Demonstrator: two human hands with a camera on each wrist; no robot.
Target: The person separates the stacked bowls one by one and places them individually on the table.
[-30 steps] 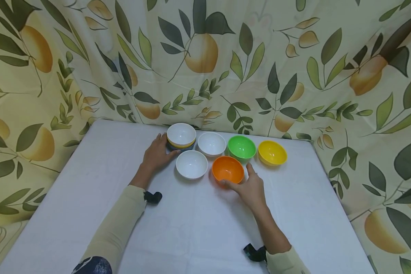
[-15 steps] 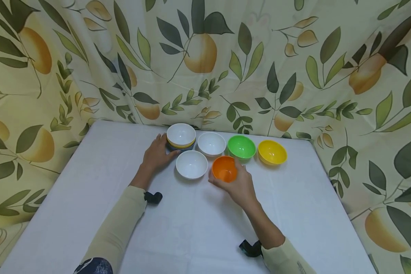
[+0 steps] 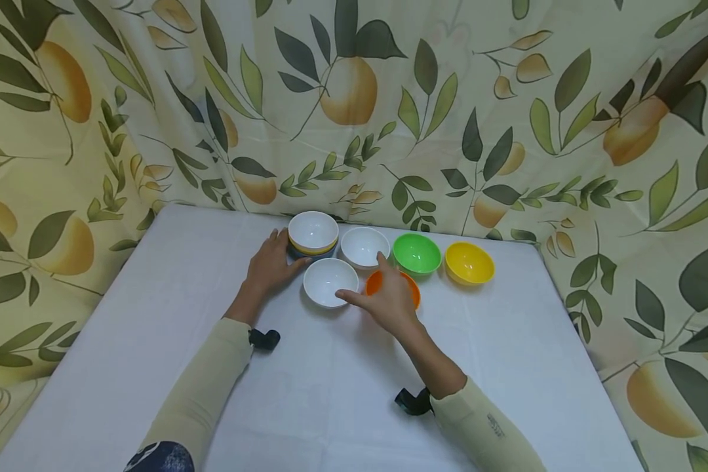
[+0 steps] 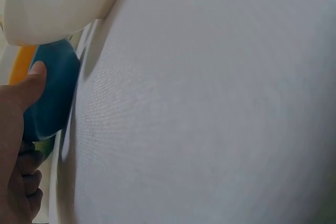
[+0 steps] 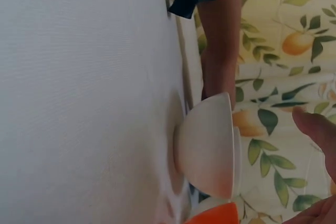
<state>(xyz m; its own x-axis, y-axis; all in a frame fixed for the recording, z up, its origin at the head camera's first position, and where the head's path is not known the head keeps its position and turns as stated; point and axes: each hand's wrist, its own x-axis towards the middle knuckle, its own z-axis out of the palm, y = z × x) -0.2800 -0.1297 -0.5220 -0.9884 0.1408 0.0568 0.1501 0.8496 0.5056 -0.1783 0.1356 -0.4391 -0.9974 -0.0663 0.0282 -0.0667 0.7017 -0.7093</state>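
In the head view my left hand [image 3: 271, 265] holds the side of a stack of bowls, with a white bowl [image 3: 313, 229] on top and a yellow one beneath it. The left wrist view shows my thumb on the blue bowl [image 4: 55, 90] at the bottom. My right hand [image 3: 392, 298] hovers above the orange bowl [image 3: 413, 288], partly covering it. Its thumb and index finger are spread, the thumb over the right rim of the front white bowl [image 3: 324, 282]. The right wrist view shows that white bowl [image 5: 205, 148] upright, apart from the thumb.
Behind the orange bowl stand another white bowl [image 3: 362, 246] and a green bowl [image 3: 417, 252], with a yellow bowl [image 3: 469, 263] at the right end. A white cloth covers the table [image 3: 324, 393]. A fruit-patterned curtain [image 3: 354, 151] hangs along the back and sides.
My right hand has let go of the orange bowl, which stays about where it was, and has moved left toward the front white bowl. My left hand has kept its place on the stack.
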